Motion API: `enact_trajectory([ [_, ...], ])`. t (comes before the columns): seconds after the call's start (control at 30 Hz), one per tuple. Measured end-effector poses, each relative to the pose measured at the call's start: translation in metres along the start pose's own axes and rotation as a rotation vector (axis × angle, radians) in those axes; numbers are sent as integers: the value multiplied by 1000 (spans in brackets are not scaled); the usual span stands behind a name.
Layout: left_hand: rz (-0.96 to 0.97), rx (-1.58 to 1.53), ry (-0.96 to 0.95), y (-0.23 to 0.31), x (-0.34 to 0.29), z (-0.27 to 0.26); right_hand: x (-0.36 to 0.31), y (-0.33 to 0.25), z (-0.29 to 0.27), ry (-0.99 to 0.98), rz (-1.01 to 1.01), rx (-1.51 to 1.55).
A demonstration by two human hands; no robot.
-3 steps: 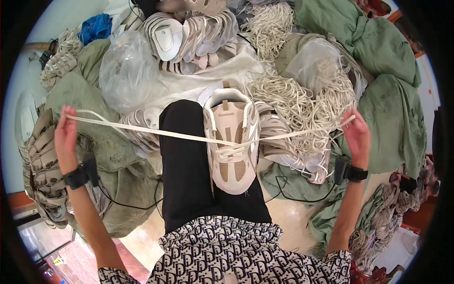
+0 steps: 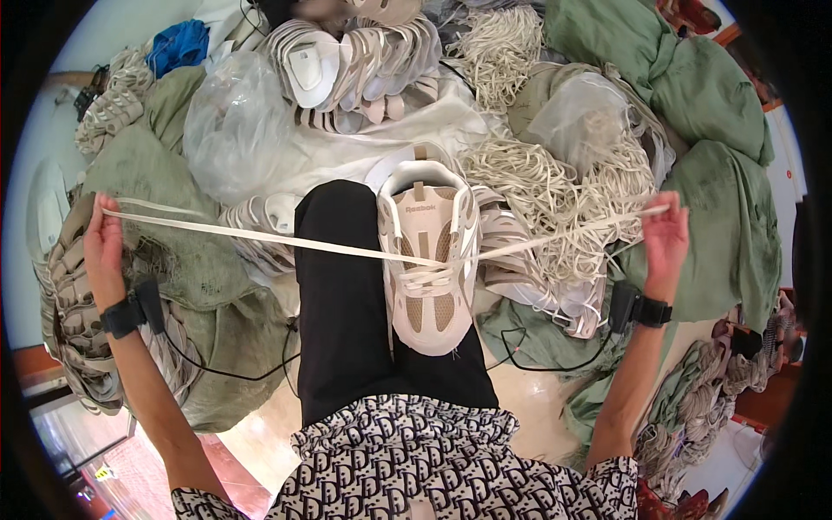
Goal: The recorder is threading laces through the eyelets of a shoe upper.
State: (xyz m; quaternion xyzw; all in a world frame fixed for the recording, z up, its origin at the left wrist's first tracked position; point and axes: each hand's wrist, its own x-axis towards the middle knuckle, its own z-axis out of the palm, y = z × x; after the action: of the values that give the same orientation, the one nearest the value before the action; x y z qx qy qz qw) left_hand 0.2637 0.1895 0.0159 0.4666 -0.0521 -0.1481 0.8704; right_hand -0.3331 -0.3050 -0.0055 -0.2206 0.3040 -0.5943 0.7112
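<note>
A beige and white shoe upper (image 2: 431,305) rests on my right thigh, its toe toward me. A flat cream shoelace (image 2: 334,248) is threaded through its lower eyelets, and the two ends stretch out taut to either side. Far to the left, my left hand (image 2: 105,236) is closed on one end. My right hand (image 2: 666,238) pinches the other end, out at the right above a green cloth sack. Both hands are at about the same height, wide of the shoe.
Loose cream laces (image 2: 555,186) lie heaped right of the shoe. Stacked shoe uppers (image 2: 347,65) stand at the far side, beside a clear plastic bag (image 2: 236,117). More uppers (image 2: 82,303) line the left edge. Green sacks (image 2: 719,225) and black cables (image 2: 555,367) lie around.
Both hands have moved slightly farther apart, drawing the lace ends outward. The shoe has shifted a touch to the right.
</note>
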Motion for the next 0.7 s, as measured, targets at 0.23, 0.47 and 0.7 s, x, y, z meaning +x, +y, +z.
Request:
enact_trajectory([
  [0.23, 144, 399, 85, 28, 22, -42, 82, -39, -45, -250, 29, -356],
  [0.47, 223, 812, -49, 62, 48, -94, 122, -72, -130, -9, 105, -517],
  [0.7, 578, 1632, -147, 164, 101, -98, 138, -232, -169, 55, -131, -582],
])
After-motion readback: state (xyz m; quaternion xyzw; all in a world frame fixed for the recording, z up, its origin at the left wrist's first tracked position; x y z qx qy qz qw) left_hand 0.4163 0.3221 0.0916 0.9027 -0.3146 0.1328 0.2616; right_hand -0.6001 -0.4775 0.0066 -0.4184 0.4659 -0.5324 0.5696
